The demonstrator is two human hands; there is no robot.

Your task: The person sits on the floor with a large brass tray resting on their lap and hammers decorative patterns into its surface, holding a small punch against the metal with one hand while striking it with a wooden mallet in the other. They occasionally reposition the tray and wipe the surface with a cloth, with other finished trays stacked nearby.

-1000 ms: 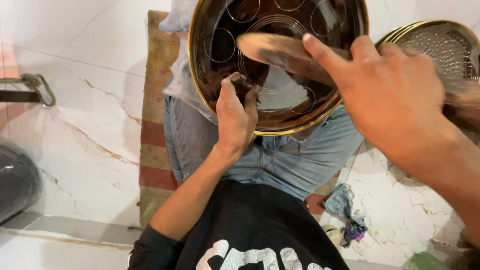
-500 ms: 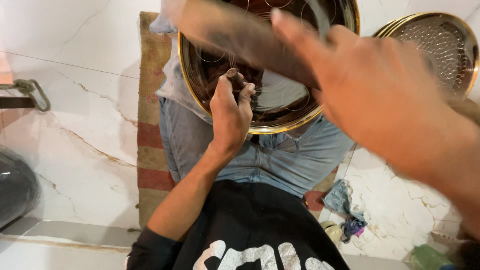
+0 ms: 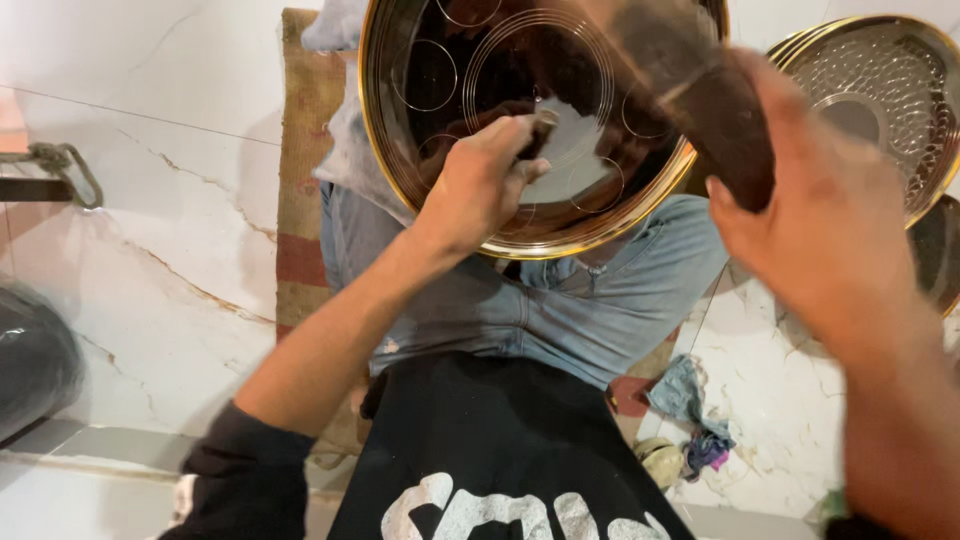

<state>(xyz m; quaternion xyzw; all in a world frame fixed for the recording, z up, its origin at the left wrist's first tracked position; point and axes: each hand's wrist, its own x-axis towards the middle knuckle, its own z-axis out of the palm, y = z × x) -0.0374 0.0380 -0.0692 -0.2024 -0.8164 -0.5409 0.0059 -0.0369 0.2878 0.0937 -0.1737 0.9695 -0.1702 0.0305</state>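
Person seated on marble floor (image 3: 180, 250), striped mat (image 3: 305, 200) under the legs. A large round brass-rimmed tray (image 3: 600, 215), dark and shiny with engraved circles, rests tilted on the lap against blue jeans (image 3: 590, 310). Left hand (image 3: 480, 185) lies on the tray's face, grip closed around a small dark punch-like tool (image 3: 540, 125), tip touching the metal. Right hand (image 3: 830, 230) raised near the camera, grip closed on a blurred brown mallet (image 3: 700, 90). More patterned trays (image 3: 880, 90) lie stacked to the right. Crumpled rags (image 3: 690, 410) beside the knee.
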